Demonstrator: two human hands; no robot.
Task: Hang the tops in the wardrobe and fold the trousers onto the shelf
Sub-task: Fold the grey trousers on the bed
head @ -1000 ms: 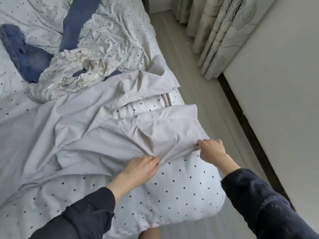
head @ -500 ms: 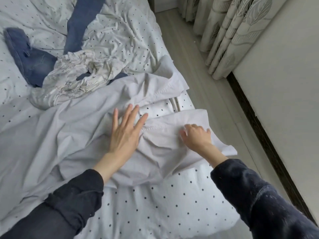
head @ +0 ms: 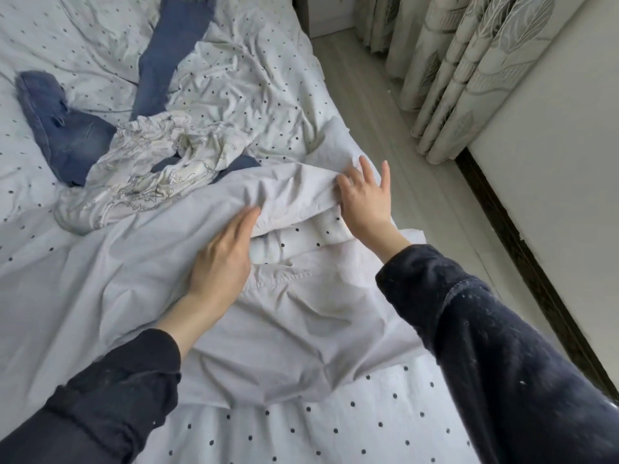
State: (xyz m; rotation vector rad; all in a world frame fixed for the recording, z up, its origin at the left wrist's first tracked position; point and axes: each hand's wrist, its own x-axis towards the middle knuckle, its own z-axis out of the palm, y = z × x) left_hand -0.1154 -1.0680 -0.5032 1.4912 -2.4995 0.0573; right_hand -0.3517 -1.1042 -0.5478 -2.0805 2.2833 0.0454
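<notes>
Pale grey garment [head: 284, 316]: spread crumpled across near half of the dotted bed [head: 335, 430], partly doubled over; folding under way, not finished. Left hand [head: 222, 259]: fingers straight, flat on the cloth by a raised fold. Right hand [head: 366, 195]: fingers spread, touching the far fold near the bed's right edge. Blue jeans [head: 67, 135]: far left, unfolded. Patterned white top [head: 144, 172]: bunched over the jeans, not yet hung. Wardrobe and shelf: out of view; nothing visibly put away
</notes>
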